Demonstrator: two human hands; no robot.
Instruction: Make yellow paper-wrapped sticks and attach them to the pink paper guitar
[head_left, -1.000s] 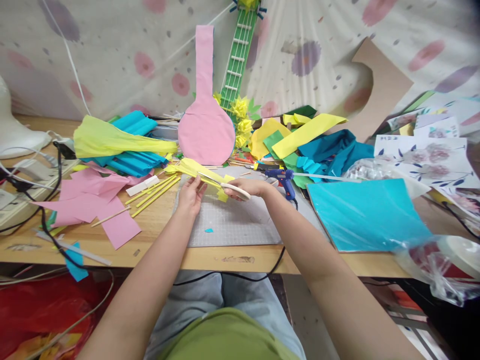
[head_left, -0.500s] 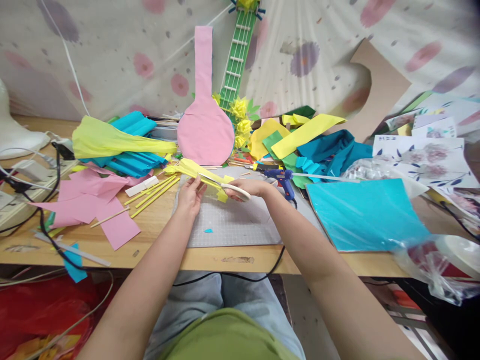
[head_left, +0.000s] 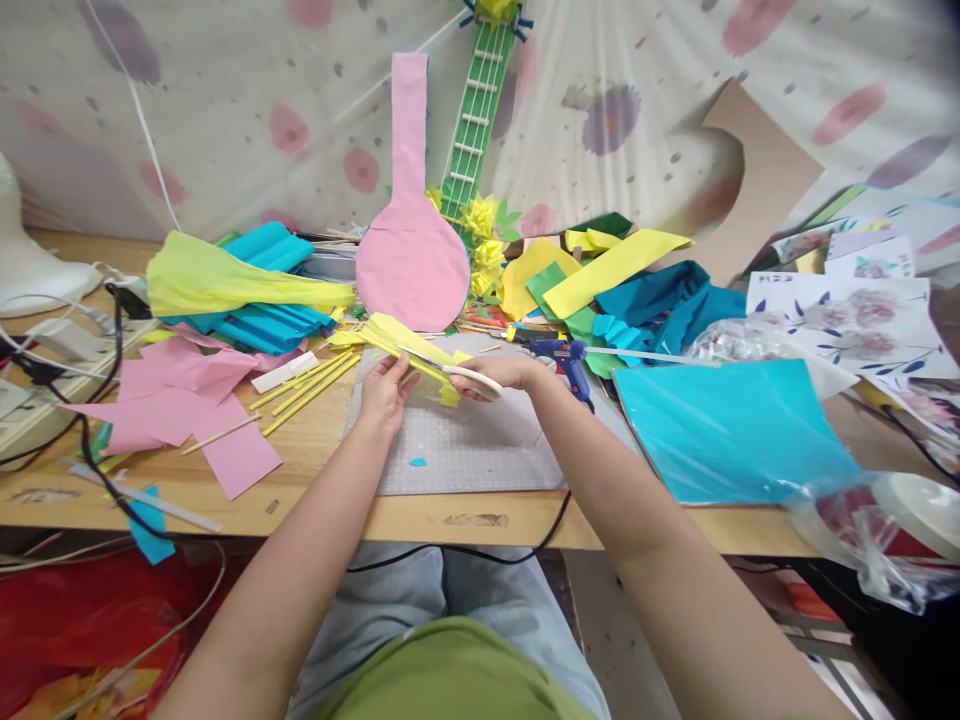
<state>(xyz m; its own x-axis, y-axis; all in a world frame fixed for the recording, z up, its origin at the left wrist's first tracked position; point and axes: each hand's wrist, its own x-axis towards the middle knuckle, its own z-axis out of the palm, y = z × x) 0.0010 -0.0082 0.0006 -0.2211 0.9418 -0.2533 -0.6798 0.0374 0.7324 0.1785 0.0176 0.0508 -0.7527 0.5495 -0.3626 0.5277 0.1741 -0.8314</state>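
My left hand (head_left: 385, 393) pinches a strip of yellow paper (head_left: 386, 333) above the grey cutting mat (head_left: 465, 455). A pair of scissors (head_left: 478, 383) with white handles is in my right hand (head_left: 495, 374), my fingers closed round the handles. The blades point left and lie along the yellow paper, close to my left fingertips. Small yellow pieces hang beneath the blades. Beyond my hands stands a pink lute-like shape (head_left: 412, 265), upright against the things behind it. A small blue scrap (head_left: 418, 462) lies on the mat.
Pink paper scraps (head_left: 240, 455) and several yellow sticks (head_left: 311, 390) lie at left. A blue glue gun (head_left: 568, 362) and a wrapped blue sheet (head_left: 731, 430) are on the right. Black cable (head_left: 555, 520) hangs over the table's front edge. Crepe paper (head_left: 240, 280) is piled behind.
The yellow paper between my hands has shifted slightly, and fewer yellow pieces show below the scissors. Both hands stay in nearly the same place.
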